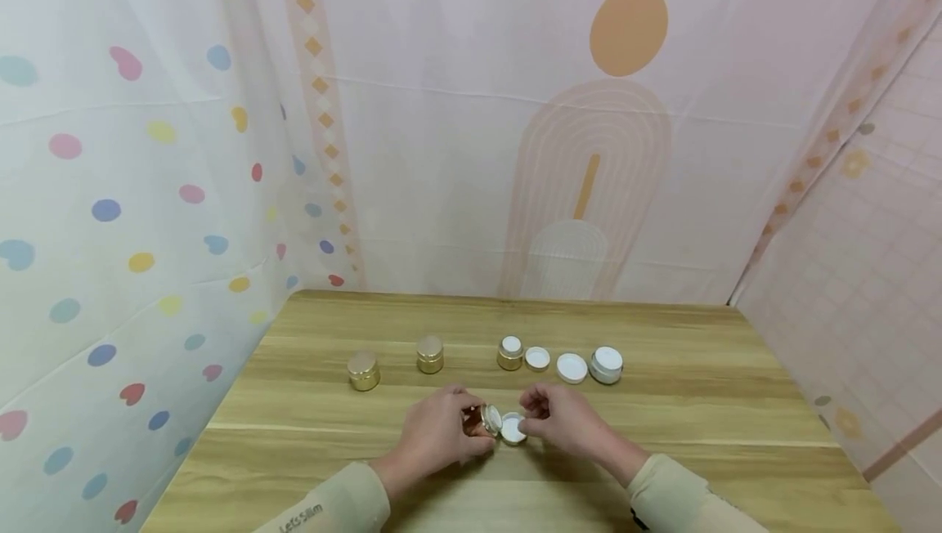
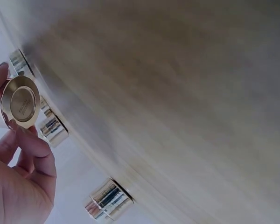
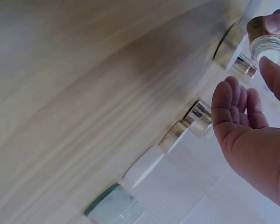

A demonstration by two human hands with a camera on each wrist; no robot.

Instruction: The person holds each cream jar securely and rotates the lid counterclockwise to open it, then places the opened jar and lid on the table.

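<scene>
My left hand (image 1: 441, 428) grips a small gold jar (image 1: 483, 420) tilted on its side between thumb and fingers. Its lidless mouth, with white inside, faces right; the left wrist view shows the gold base (image 2: 22, 101). Just right of that mouth, a round gold lid (image 1: 513, 428) lies on the table, white inside facing up. My right hand (image 1: 567, 416) hovers beside this lid, holding nothing visible. Seen from the right wrist, its fingers (image 3: 238, 105) curl loosely and the thumb reaches toward the jar's mouth. Whether the thumb touches jar or lid, I cannot tell.
Two closed gold jars (image 1: 364, 371) (image 1: 430, 355) stand at the left of the wooden table (image 1: 662, 468). Behind my hands are a lidless gold jar (image 1: 510, 353), its upturned lid (image 1: 537, 359), a larger white lid (image 1: 571, 369) and a pale glass jar (image 1: 607, 365). Patterned curtains hang around.
</scene>
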